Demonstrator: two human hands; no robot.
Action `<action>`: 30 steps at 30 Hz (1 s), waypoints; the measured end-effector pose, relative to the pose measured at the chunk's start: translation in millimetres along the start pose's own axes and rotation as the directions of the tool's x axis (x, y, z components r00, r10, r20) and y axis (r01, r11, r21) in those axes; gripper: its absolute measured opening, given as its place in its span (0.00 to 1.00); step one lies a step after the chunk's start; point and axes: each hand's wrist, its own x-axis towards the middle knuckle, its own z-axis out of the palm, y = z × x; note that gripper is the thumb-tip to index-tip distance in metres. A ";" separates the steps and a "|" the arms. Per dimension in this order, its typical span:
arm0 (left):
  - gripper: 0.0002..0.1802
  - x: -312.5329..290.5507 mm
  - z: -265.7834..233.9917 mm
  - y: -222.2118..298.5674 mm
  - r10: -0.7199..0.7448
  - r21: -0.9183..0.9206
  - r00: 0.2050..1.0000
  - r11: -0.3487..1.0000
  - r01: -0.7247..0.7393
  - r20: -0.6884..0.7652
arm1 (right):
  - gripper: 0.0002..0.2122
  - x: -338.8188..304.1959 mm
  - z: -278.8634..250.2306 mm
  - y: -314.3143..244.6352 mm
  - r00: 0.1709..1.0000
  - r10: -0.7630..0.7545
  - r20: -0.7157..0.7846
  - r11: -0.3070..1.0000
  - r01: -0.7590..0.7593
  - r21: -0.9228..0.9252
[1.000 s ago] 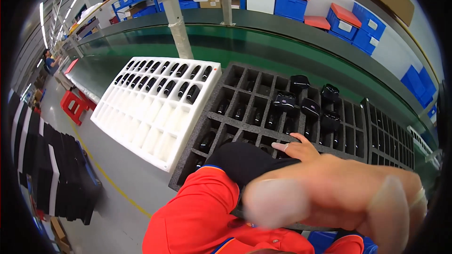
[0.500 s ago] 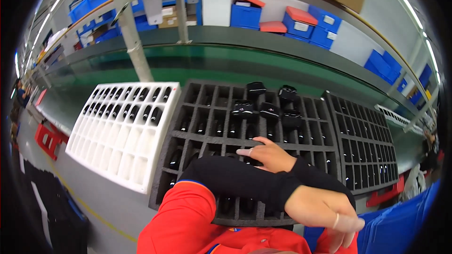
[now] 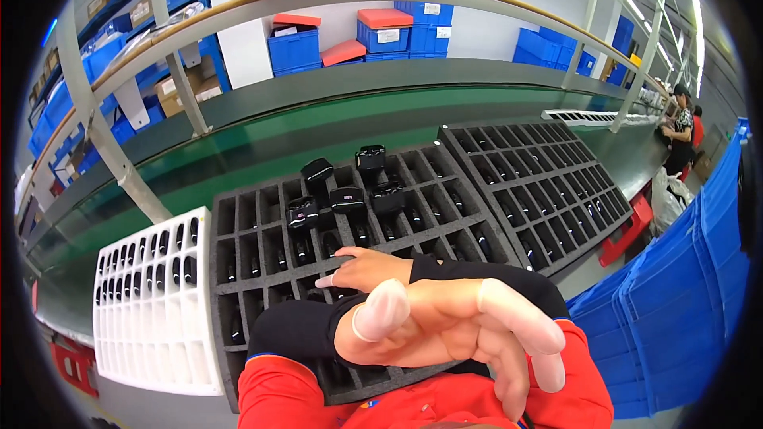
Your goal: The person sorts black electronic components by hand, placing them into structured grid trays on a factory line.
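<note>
The left hand [image 3: 449,322] has turned palm-up, half-open and visibly empty, hence presumably free; the right hand [image 3: 373,268], grip indeterminable, lies over the dark-grey foam compartment tray [image 3: 266,280], where glossy black rounded cases [image 3: 347,199] remain unmoved.

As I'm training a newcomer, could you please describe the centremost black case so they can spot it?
From the long green surface, look down to the dark grey foam tray beside the white tray. On it sit five glossy black cases, two behind three. The centremost black case alone in the nearer three has neighbours on both sides.
</note>
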 end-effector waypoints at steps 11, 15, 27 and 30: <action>0.58 0.3 1.1 -2.9 0.101 -0.073 0.981 0.993 -0.090 0.167 | 0.24 3.3 0.3 -2.9 0.992 0.005 -0.123 0.997 0.004 0.071; 0.59 0.1 -2.6 -1.8 0.030 -0.056 0.980 0.998 -0.020 0.197 | 0.24 4.4 -0.8 -0.2 0.994 0.001 -0.109 0.997 0.007 0.075; 0.58 -3.0 -5.2 -11.5 0.110 -0.136 0.969 0.987 -0.082 0.219 | 0.25 5.8 -1.4 -2.9 0.998 0.040 -0.041 0.990 -0.034 0.133; 0.48 -11.2 7.8 -20.6 -0.037 -0.302 0.998 0.952 0.053 0.059 | 0.24 -0.2 -5.9 -2.9 0.987 -0.042 -0.157 0.991 0.020 -0.136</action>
